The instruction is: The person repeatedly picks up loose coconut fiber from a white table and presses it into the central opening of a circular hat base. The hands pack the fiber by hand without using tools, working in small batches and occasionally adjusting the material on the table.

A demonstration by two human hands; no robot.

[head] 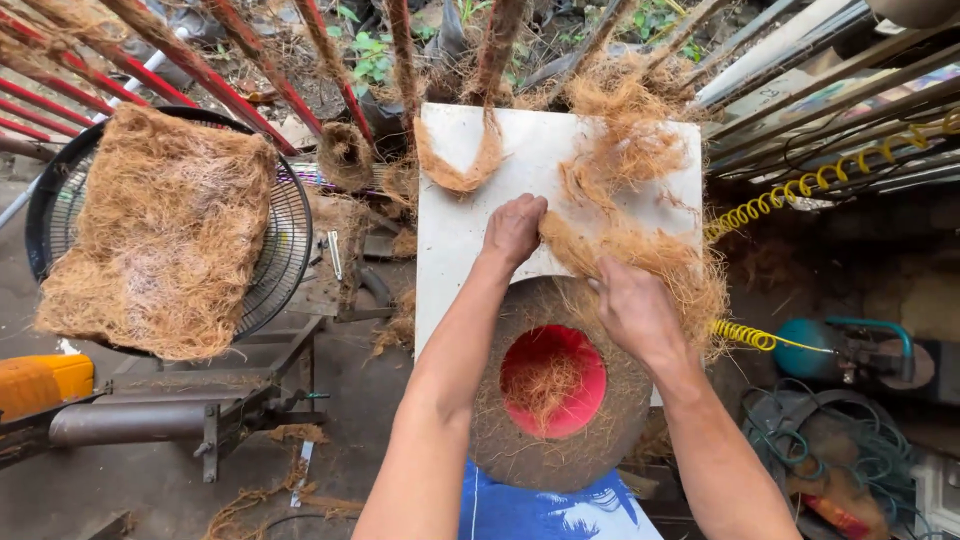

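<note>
Head view: left hand [514, 229] fisted on and right hand [632, 306] clamped over a coir strand [640, 250] lying on the white board [455, 235] above the ring [520, 440]; light, limp, sheds easily—grip the dense middle, not the wispy ends.

Soft, even daylight falls from above; the white board [470, 230] is bright without glare. Shadows are faint, focus sharp, and lines bend at the edges.
</note>
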